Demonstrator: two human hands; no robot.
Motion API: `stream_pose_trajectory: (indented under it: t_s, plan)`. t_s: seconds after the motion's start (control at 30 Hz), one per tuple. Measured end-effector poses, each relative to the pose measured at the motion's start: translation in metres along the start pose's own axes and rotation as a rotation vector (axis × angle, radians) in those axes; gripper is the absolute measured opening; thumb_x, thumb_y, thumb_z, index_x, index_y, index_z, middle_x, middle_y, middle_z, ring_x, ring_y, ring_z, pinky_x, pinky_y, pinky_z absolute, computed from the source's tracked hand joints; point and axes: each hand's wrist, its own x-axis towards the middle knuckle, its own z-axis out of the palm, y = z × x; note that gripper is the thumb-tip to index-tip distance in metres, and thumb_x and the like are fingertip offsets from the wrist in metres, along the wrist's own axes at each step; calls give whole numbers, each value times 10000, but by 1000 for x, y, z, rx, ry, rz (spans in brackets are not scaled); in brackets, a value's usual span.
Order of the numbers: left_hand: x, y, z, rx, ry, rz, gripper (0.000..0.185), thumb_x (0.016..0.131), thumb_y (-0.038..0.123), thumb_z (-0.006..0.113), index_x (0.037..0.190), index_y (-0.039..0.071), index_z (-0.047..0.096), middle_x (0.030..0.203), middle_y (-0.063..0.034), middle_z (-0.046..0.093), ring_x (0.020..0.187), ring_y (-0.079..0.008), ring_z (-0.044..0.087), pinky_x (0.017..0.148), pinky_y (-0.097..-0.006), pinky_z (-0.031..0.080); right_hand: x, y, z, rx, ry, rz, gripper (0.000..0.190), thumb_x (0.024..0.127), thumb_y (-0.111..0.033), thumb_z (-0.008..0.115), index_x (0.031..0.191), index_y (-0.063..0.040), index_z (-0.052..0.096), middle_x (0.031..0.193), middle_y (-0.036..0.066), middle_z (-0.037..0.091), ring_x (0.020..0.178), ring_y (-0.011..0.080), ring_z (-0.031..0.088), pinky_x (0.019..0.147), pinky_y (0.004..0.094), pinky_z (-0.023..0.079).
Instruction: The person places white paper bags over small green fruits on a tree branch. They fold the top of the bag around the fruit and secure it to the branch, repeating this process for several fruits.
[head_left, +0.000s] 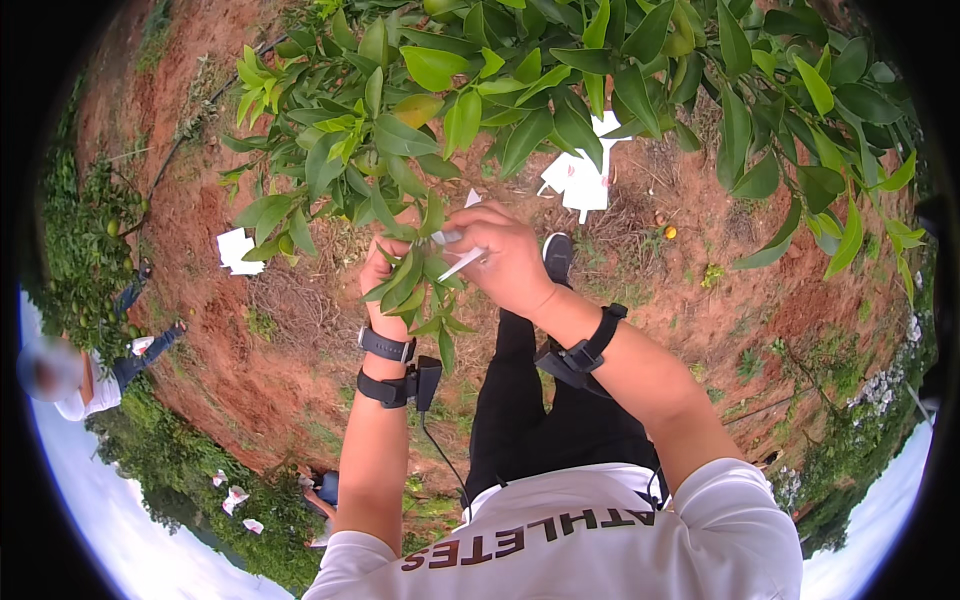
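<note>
Both my hands are at a leafy branch (405, 281) of a fruit tree, near the middle of the view. My right hand (499, 251) is closed on a white paper piece (461, 264), whose narrow edge sticks out below the fingers; another white bit shows between the two hands. My left hand (382, 274) is on the left side of the same branch, its fingers partly behind leaves, so what they grip cannot be made out. Green fruits (371, 163) hang among the leaves just above my hands.
White papers lie on the red soil at the left (238, 252) and beyond my hands (581, 180). An orange fruit (670, 232) is on the ground. Dense foliage (570, 82) spans the top. A person (97, 382) is at far left; another person's arm (322, 504) shows by bagged trees, lower left.
</note>
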Motion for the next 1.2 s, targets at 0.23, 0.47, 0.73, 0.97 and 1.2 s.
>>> stream_pose_trajectory:
  t_s: [0.23,0.47,0.73,0.97,1.2]
  plan:
    - [-27,-30,-11,49,129,11,317,1014,182,550,1286,18,555,1168,-134,636,1102,-240,637,961,-388,560,-8,-7,11,-221,89,-206,284,645,6,819,747,-75,566,925,49,675,853,275,621,725,358,524]
    - [-25,55,42,323,-76,-77,299,931,-46,552,1225,1,541,1068,-44,613,967,-121,585,842,-267,506,-12,8,5,-92,109,-3,227,679,-24,810,833,-53,646,968,71,705,874,274,648,760,375,528]
    - [-8,30,-1,189,-95,-100,334,917,28,638,1241,20,557,1183,-57,585,1029,-156,581,892,-300,494,-4,11,-8,96,-107,252,357,691,-55,831,1019,-52,691,1128,79,697,997,287,670,854,368,556]
    - [-18,44,5,838,-301,128,416,849,135,788,1204,23,602,1102,-109,668,985,-213,631,824,-360,520,5,22,-25,-22,-330,39,435,716,-36,770,1141,-89,696,1244,106,665,1114,312,646,968,390,518]
    - [-15,33,8,706,-44,-17,580,797,179,853,1242,-46,557,1171,-126,653,1033,-210,632,920,-354,502,26,10,-27,49,-463,272,451,774,-205,792,1197,-106,673,1069,153,708,959,344,684,842,400,544]
